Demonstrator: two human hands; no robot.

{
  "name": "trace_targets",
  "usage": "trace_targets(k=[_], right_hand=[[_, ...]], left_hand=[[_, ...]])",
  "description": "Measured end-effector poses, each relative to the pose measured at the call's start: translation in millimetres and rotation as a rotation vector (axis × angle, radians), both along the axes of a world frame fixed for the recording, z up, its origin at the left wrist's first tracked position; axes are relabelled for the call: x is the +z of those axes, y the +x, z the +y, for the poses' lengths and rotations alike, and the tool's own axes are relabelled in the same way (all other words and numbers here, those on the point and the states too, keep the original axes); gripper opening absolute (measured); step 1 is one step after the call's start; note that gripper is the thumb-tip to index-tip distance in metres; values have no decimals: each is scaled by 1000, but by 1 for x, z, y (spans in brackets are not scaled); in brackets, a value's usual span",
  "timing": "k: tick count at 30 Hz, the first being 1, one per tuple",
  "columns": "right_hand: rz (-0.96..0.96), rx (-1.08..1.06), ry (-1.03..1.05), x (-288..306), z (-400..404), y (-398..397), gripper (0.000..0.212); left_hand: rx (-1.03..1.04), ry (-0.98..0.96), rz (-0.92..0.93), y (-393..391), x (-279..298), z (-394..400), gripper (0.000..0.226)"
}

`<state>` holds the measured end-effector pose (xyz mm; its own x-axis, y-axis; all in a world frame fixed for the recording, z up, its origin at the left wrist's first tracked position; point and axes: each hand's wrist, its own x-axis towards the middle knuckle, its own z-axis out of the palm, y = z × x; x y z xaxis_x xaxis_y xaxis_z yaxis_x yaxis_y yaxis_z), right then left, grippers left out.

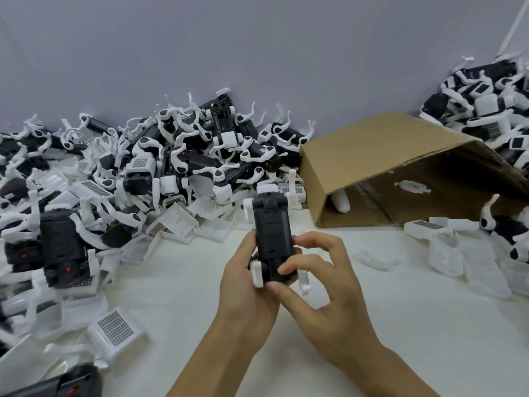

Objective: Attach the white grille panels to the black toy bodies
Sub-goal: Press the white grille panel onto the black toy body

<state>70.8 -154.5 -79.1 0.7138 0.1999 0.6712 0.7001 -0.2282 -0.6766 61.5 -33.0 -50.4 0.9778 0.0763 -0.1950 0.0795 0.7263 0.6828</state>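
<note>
Lower end of the upright black plastic toy body [273,233] covered by the left hand [246,285] and right hand [320,282]; grip underneath not visible. Blurred black plastic toy body with a red dot [67,382] cut off by the bottom edge. Interior of the tipped brown cardboard box [380,156] in shadow; white plastic pieces inside [412,186] unidentifiable. Heap of black-and-white toy bodies at far right [492,98] cut off by the right edge. Left heap [25,173] blurred at the edge.

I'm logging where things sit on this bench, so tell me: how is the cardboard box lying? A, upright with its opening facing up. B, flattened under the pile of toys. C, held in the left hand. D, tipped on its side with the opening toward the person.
D: the cardboard box lies tipped over on the table, its dark open interior facing the person.
</note>
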Motion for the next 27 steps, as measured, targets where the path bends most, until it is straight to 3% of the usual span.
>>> trace_targets(k=[7,21,27], right_hand=[[-78,-54,36,-2,1,1,17],[-5,-69,20,-5,2,1,36],[3,-55,6,-6,3,0,30]], left_hand=[[16,19,40,1,0,-1,49],[62,17,29,0,-1,-1,45],[41,0,52,1,1,-1,41]])
